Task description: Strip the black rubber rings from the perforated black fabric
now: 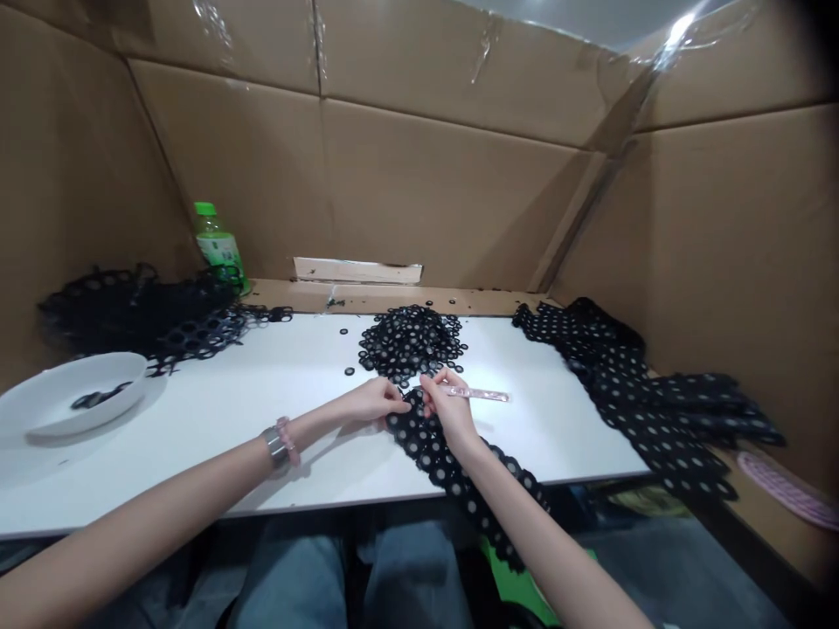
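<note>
My left hand (375,401) rests on the white table (229,437) with its fingers pinched on the end of a black punched rubber strip (436,456). That strip runs from my hands back over the table's front edge toward my lap. My right hand (447,407) is closed on the same strip end and also holds a thin pinkish tool (478,394) that points right. Just beyond my hands lies a pile of loose black rings (412,342).
A white plate (72,395) with a few black pieces sits at the left. Behind it lie spent black mesh (141,310) and a green bottle (218,245). More punched strips (648,393) drape at the right. Cardboard walls (426,175) enclose the table.
</note>
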{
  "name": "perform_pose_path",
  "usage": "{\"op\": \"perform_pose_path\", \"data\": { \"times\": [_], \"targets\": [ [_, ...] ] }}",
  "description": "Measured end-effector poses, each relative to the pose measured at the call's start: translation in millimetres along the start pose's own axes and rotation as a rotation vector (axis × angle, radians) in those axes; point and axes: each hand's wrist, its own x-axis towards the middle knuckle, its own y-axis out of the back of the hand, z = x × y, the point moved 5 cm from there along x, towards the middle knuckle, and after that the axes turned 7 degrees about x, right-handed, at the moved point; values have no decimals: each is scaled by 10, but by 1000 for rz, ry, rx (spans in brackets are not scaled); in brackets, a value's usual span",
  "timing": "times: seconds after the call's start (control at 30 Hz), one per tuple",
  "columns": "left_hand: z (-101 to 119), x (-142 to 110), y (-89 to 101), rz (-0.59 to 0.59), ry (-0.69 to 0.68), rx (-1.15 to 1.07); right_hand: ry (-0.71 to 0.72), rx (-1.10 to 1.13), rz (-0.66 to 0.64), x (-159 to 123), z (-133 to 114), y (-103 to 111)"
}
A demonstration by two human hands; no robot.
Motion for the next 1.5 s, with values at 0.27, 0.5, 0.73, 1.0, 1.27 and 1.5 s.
{"op": "perform_pose_path", "data": {
  "times": [0.27,0.5,0.73,1.0,1.27,1.5],
  "targets": [
    [-110,29,0,9,-52,-52,13,-277,2,-31,144,41],
    [-71,-28,-25,17,-23,-140,10,-320,-11,-22,130,57],
    [-60,-49,-38,32,-50,-203,90,-450,-77,-41,82,-28],
    [-115,-75,-42,8,-69,-321,133,-463,-113,-33,73,-76],
    [-266,-330,172,152,-4,-311,-21,-146,-256,116,249,-432],
    [-561,-571,385,250,110,-192,-134,152,-226,246,253,-716]
  ]
}}
